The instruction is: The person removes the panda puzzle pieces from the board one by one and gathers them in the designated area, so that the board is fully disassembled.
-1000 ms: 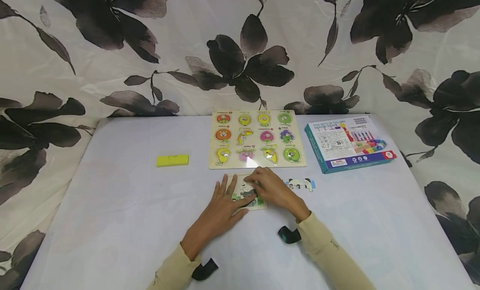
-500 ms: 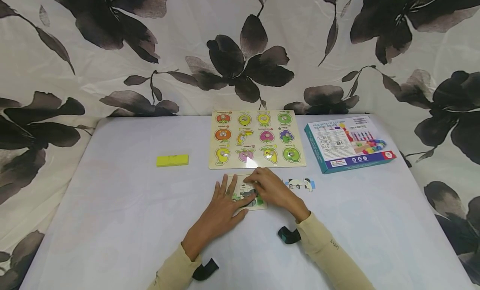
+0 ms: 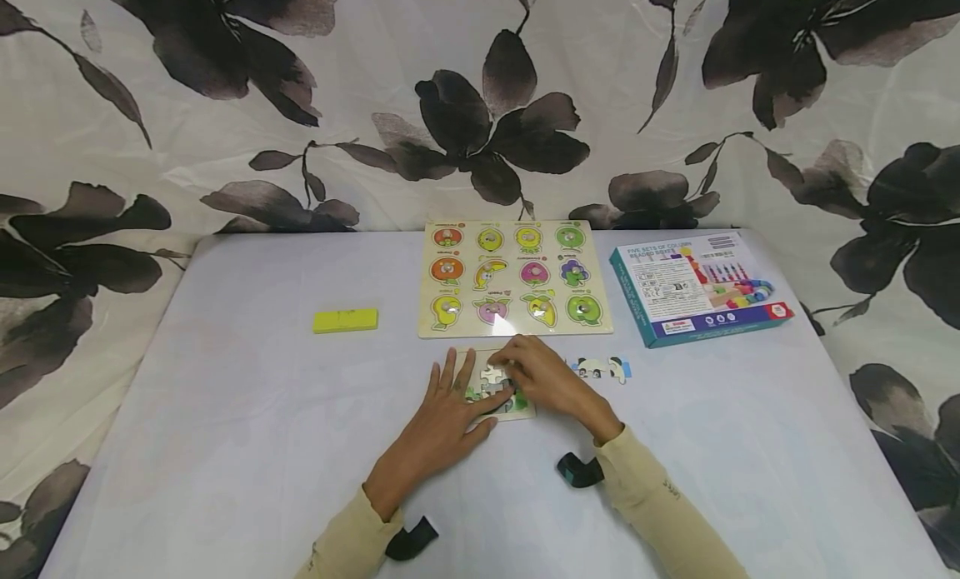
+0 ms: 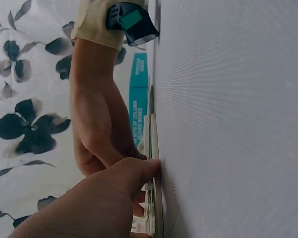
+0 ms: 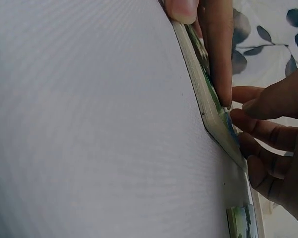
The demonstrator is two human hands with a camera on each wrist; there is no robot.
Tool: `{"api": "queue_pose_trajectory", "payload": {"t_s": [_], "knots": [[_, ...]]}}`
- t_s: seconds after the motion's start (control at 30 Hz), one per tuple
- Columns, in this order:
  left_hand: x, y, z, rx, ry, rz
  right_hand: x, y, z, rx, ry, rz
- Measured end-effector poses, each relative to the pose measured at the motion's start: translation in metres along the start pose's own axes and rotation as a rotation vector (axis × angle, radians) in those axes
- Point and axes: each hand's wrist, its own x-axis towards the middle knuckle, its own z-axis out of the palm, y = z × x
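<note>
Table (image 3: 225, 446), white-covered, backed by cloth printed with dark flowers (image 3: 495, 129).
Fruit peg board (image 3: 513, 277), pale wood, twelve pieces in three rows, flat at middle of far edge.
Boxed bead set (image 3: 697, 286), teal-sided, printed face up, near far right corner, well apart from peg board.
Left hand (image 3: 438, 421), cream sleeve, black wrist strap; palm down at table's middle, fingers straight and spread, thumb laid across near edge of small puzzle tray (image 3: 501, 387).
Right hand (image 3: 547, 377), same sleeve and strap; fingers curled down onto tray top, fingertips (image 5: 248, 136) pressing a light jigsaw piece (image 3: 493, 374) set in tray; whether piece pinched or only pressed, cannot tell.
Small puzzle tray, thin wooden board with green picture, flat at table's middle, just nearside of peg board, between both hands; seen edge-on in both wrist views (image 5: 208, 106).
Yellow block (image 3: 345, 320), oblong, left of peg board, well apart from it.
Loose panda piece (image 3: 600, 367), lying just right of right hand, not touched.
</note>
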Motion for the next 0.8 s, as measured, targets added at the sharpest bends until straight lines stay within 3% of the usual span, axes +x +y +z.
{"api": "queue_pose_trajectory", "payload": {"t_s": [0.8], "knots": [[-0.0020, 0.0003, -0.0012, 0.006, 0.009, 0.000, 0.0008, 0.0036, 0.0005, 0.136, -0.022, 0.003]]}}
